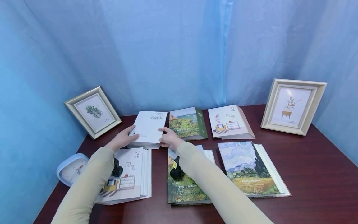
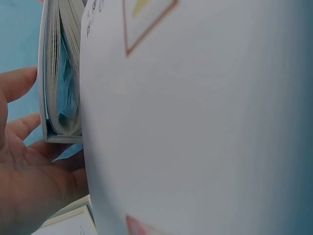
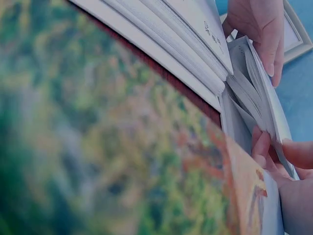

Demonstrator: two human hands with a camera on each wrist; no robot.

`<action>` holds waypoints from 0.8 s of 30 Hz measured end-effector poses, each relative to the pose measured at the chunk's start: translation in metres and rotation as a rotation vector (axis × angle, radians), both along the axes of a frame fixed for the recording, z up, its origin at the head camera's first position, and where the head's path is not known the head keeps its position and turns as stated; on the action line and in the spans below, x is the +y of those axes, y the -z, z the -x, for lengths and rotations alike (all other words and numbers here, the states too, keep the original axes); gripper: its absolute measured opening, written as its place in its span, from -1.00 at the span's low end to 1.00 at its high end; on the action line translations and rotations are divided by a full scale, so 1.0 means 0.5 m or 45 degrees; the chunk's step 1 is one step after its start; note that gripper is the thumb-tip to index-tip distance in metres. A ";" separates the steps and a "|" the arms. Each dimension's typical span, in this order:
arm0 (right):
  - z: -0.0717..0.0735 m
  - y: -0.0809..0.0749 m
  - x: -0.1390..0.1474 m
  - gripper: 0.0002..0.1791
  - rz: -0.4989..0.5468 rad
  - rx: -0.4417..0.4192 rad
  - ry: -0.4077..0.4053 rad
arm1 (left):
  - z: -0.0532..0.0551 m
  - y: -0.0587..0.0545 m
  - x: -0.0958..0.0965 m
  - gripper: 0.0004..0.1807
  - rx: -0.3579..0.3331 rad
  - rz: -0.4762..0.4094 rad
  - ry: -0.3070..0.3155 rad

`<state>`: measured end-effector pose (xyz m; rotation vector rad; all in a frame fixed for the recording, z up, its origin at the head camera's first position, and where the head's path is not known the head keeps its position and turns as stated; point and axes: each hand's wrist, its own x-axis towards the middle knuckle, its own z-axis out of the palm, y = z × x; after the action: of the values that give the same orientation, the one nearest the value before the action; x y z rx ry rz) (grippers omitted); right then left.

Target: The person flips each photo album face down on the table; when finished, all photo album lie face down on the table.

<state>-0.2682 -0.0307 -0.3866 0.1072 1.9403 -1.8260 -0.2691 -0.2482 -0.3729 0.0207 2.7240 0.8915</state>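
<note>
A white photo album [image 1: 148, 126] lies at the back left of the dark table, its page edges facing me. My left hand [image 1: 123, 138] grips its left side, thumb on the cover; the left wrist view shows the fingers of this hand [image 2: 39, 171] beside and below the edge. At the right front corner my right hand [image 1: 170, 139] pinches the album, thumb on the cover. In the right wrist view, fingertips of this hand [image 3: 298, 159] reach in by the loose pages [image 3: 249, 88]. Just in front lies an illustrated white album [image 1: 131, 166].
Green landscape albums stand behind [image 1: 187, 123] and under my right forearm [image 1: 185, 189]. Farther right are a furniture-print album [image 1: 229, 121] and a wheat-field album [image 1: 249, 168]. Picture frames stand left [image 1: 95, 112] and right [image 1: 293, 105]. A blue clock [image 1: 71, 169] sits at the left edge.
</note>
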 end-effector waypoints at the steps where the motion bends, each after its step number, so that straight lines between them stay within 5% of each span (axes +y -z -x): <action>1: 0.000 0.001 -0.001 -0.41 0.010 -0.003 0.002 | 0.000 0.002 -0.001 -0.22 -0.003 -0.008 -0.006; 16: -0.001 0.007 0.000 -0.38 0.143 0.006 0.054 | -0.001 -0.002 -0.011 -0.25 -0.057 -0.244 -0.058; 24: -0.003 0.000 -0.001 -0.38 0.087 0.040 0.029 | 0.007 0.006 -0.025 -0.22 0.026 -0.220 -0.118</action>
<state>-0.2665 -0.0313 -0.3865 0.0791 1.9034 -1.9173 -0.2727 -0.2606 -0.3758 -0.0632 2.6772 1.1573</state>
